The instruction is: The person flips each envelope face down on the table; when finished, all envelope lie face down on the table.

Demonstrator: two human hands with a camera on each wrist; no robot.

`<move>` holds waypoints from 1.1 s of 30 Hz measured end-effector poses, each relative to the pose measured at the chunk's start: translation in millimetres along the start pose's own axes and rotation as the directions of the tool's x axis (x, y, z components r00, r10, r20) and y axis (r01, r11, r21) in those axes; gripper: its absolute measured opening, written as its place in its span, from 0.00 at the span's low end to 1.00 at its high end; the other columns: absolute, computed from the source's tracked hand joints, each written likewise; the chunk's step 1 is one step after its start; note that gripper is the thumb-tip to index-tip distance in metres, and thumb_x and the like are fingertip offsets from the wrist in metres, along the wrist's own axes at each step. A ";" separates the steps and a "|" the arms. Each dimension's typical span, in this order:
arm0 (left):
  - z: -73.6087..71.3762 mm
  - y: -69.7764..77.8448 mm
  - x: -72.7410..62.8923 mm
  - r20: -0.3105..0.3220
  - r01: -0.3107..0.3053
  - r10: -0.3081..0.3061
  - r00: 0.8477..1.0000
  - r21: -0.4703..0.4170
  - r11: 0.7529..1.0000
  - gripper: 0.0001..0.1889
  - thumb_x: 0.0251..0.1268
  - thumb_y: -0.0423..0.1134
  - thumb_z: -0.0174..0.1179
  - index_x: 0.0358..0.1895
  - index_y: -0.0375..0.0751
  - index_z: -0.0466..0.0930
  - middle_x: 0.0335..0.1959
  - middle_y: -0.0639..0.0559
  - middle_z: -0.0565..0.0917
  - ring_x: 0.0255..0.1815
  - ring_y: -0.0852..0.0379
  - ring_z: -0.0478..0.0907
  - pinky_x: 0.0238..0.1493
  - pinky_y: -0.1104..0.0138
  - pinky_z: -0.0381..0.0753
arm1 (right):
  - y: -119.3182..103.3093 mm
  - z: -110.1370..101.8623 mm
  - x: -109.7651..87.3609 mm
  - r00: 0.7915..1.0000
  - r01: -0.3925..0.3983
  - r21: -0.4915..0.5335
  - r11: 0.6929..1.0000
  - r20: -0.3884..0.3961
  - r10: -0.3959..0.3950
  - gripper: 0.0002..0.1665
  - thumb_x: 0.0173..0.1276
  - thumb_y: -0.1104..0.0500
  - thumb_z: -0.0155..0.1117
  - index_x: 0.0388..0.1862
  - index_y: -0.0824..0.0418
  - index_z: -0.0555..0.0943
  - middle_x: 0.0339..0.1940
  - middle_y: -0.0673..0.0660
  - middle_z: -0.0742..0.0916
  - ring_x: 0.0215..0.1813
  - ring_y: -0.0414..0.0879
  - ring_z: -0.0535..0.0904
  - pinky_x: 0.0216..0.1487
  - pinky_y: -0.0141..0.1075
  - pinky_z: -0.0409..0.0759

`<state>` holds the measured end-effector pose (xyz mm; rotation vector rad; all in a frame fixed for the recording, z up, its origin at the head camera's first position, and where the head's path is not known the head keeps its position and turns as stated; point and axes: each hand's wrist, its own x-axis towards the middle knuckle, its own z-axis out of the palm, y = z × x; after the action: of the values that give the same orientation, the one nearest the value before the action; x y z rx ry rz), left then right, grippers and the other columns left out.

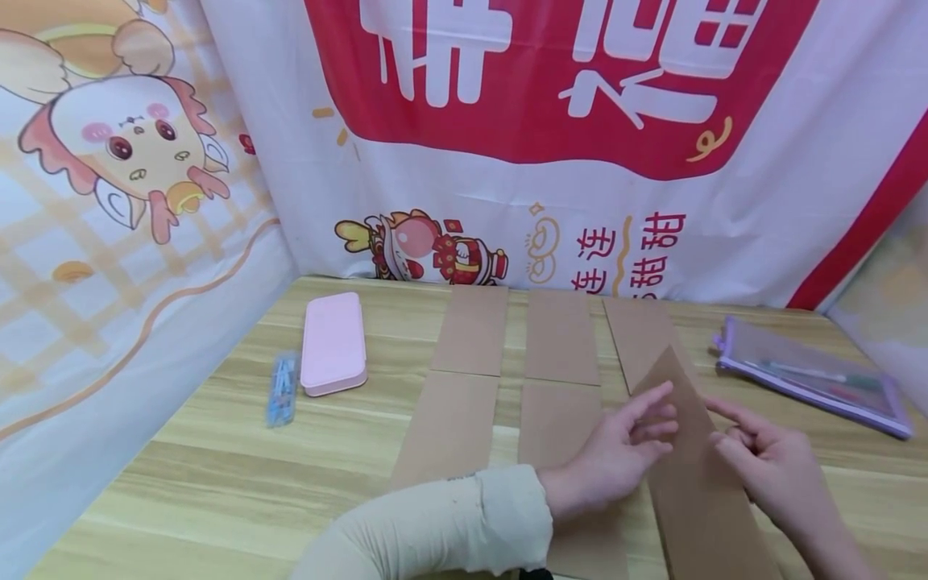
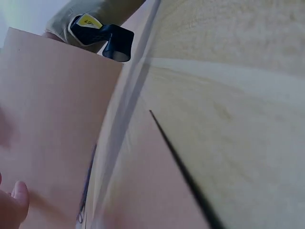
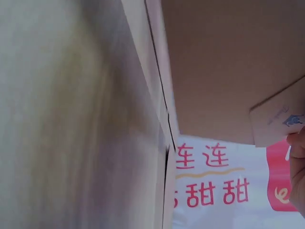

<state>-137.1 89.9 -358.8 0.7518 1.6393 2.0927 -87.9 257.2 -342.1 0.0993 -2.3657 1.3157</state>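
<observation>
In the head view a long brown cardboard strip (image 1: pixel 699 483) is tilted up off the table, its pointed corner uppermost. At the strip's right edge my right hand (image 1: pixel 772 463) pinches it between thumb and fingers. My left hand (image 1: pixel 619 451) lies by the strip's left side, fingers loosely bent over its face. In the left wrist view a thumb (image 2: pixel 18 200) shows before the brown cardboard (image 2: pixel 57 105). The right wrist view shows fingers (image 3: pixel 298 157) at a lighter cardboard section (image 3: pixel 274 121) with blue print.
Several flat cardboard pieces (image 1: pixel 470 330) lie in columns on the wood-grain table (image 1: pixel 217 483). A pink case (image 1: pixel 333 342) and a small clear packet (image 1: pixel 282 391) sit at left. A purple-edged mesh pouch (image 1: pixel 812 374) lies at right. Printed cloth (image 1: pixel 435 177) hangs behind.
</observation>
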 end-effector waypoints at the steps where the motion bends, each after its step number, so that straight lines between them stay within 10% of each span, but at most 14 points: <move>1: -0.7 1.2 -0.6 0.001 -0.007 0.007 1.000 0.012 1.000 0.35 0.58 0.17 0.47 0.69 0.46 0.59 0.59 0.47 0.71 0.57 0.59 0.73 0.53 0.75 0.74 | -0.7 -2.1 0.6 1.000 -0.006 -0.002 1.000 -0.014 0.006 0.34 0.58 0.73 0.57 0.43 0.29 0.77 0.11 0.39 0.70 0.11 0.30 0.60 0.09 0.34 0.56; 7: -8.6 8.2 -5.1 -0.049 -0.075 0.080 0.996 0.088 0.993 0.31 0.57 0.18 0.49 0.65 0.39 0.63 0.55 0.43 0.73 0.53 0.59 0.74 0.52 0.75 0.74 | 0.0 -11.7 2.8 0.997 -0.028 0.171 0.985 -0.072 0.041 0.29 0.59 0.75 0.54 0.46 0.43 0.82 0.14 0.39 0.78 0.18 0.29 0.69 0.16 0.28 0.64; 16: -16.8 3.6 -9.4 -0.280 -0.019 0.005 0.960 -0.047 0.999 0.28 0.54 0.20 0.51 0.62 0.34 0.66 0.47 0.46 0.74 0.42 0.62 0.72 0.44 0.77 0.74 | 10.3 -22.0 4.6 0.994 -0.057 0.555 0.830 -0.041 0.096 0.25 0.66 0.73 0.49 0.50 0.50 0.82 0.38 0.41 0.87 0.36 0.28 0.80 0.35 0.18 0.77; 25: -10.3 2.8 -9.1 -0.285 0.042 -0.088 0.955 -0.164 0.986 0.28 0.57 0.25 0.55 0.63 0.40 0.65 0.37 0.52 0.77 0.32 0.65 0.73 0.42 0.68 0.77 | 14.1 -22.7 3.2 0.983 -0.145 0.671 0.728 0.016 0.181 0.27 0.69 0.71 0.43 0.50 0.45 0.82 0.37 0.41 0.88 0.27 0.34 0.83 0.23 0.25 0.78; 33: -10.0 2.0 -6.0 -0.270 0.045 -0.094 0.958 -0.185 0.982 0.31 0.53 0.21 0.55 0.64 0.42 0.66 0.30 0.54 0.76 0.29 0.65 0.73 0.38 0.70 0.78 | 27.5 -22.8 7.3 0.976 -0.215 0.681 0.700 0.130 0.173 0.27 0.71 0.70 0.42 0.50 0.44 0.82 0.37 0.42 0.87 0.30 0.35 0.83 0.25 0.26 0.79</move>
<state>-138.5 78.2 -359.7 0.3494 1.5598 2.3382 -94.2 292.1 -350.6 0.1071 -1.8187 2.2811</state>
